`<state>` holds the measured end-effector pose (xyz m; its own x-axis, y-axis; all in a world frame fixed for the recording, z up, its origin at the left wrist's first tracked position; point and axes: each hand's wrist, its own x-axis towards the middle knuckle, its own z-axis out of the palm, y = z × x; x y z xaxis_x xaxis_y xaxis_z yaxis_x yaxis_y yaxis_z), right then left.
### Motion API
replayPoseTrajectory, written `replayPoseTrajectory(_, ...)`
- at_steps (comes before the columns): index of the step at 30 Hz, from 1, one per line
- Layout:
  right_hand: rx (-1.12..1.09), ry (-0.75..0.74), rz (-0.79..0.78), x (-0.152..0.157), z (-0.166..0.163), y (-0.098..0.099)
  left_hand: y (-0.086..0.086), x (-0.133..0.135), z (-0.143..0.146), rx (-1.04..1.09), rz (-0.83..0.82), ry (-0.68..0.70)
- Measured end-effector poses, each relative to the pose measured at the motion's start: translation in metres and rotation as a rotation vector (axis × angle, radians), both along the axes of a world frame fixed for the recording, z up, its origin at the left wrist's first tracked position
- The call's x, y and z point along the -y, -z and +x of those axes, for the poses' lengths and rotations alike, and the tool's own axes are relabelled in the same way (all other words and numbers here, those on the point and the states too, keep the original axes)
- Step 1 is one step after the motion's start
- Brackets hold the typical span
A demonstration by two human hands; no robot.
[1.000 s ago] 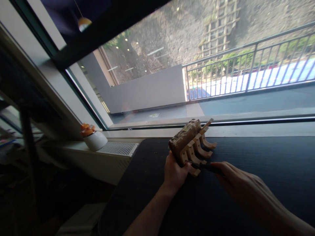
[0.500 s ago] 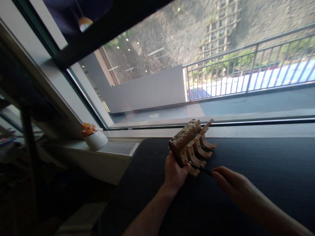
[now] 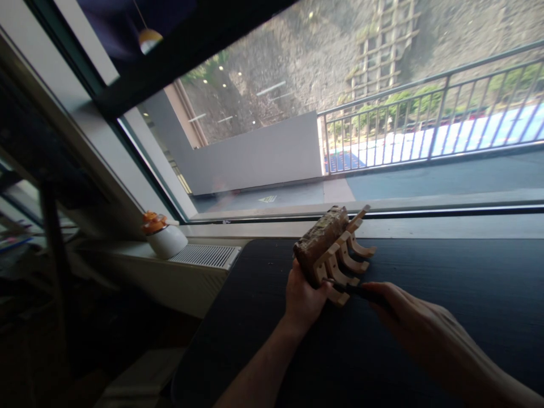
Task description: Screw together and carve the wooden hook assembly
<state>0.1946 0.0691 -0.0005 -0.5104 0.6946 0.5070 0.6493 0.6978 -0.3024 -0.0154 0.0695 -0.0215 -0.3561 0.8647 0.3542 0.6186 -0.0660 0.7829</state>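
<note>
My left hand (image 3: 304,297) is closed around the near end of a wooden hook rack (image 3: 322,237), a bark-covered block with several pale curved wooden hooks (image 3: 343,262) along its right side. Small dark holes show in the hooks. In my right hand (image 3: 419,317) is a slim black screwdriver (image 3: 356,290), its handle partly covered by my fingers. The tool points left at the nearest hook, close to my left thumb. Its tip is hard to make out there. The rack is tilted over the dark table.
The dark table (image 3: 459,266) has a rounded left corner and meets a white windowsill (image 3: 425,226). On the left, a white pot with an orange top (image 3: 165,241) stands by a radiator grille (image 3: 206,256). Beyond the window glass is a metal railing (image 3: 437,122).
My right hand has turned at the wrist, its back now more raised, and more of the screwdriver handle is covered. The rack and my left hand have stayed almost in place.
</note>
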Motion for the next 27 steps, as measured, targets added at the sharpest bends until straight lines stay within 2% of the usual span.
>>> replayPoseTrajectory(3, 0.038, -0.01, 0.101, -0.002, 0.0, 0.001, 0.0, 0.001, 0.001, -0.034, -0.001, -0.013)
replayPoseTrajectory(6, 0.033, 0.018, 0.112, -0.001, -0.001, 0.005, -0.001, 0.002, 0.003, -0.064, -0.015, -0.025)
replayPoseTrajectory(9, -0.025, 0.033, 0.021, 0.001, -0.003, 0.007, -0.002, 0.003, 0.003, -0.069, -0.026, -0.029)
replayPoseTrajectory(14, -0.155, 0.034, -0.244, 0.001, -0.007, 0.007, -0.002, 0.003, 0.003, -0.079, -0.023, -0.027)
replayPoseTrajectory(17, -0.149, 0.051, -0.286, 0.002, -0.011, 0.007, 0.0, 0.003, 0.003, -0.087, -0.007, -0.034)
replayPoseTrajectory(20, -0.103, 0.061, -0.238, 0.007, -0.014, 0.006, 0.002, 0.003, 0.004, -0.086, 0.006, -0.034)
replayPoseTrajectory(27, -0.061, 0.021, -0.01, 0.014, -0.014, 0.001, 0.002, 0.002, 0.009, -0.108, -0.009, -0.075)
